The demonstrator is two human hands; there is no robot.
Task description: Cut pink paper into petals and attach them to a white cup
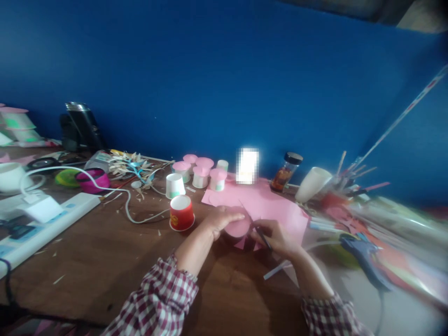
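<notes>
My left hand [224, 221] pinches a round piece of pink paper [238, 227], its thumb lying across the top. At the right edge of that paper, my right hand [275, 237] is closed around a slim black tool [262, 237], its thin tip pointing up and away. Whether it is a knife or scissors I cannot tell. Pink paper scraps [241, 243] lie just below the round piece. Behind both hands a large pink sheet [280, 208] is spread on the brown table. A red paper cup [181, 215] stands to the left of my left hand.
Small white cups with pink discs on top [201, 175] stand behind the red cup, beside a white cup [175, 186]. A white power strip [70, 212] lies left. At right are a glue gun [366, 259] and a dark-lidded jar [286, 172]. A blue wall [210, 84] rises behind.
</notes>
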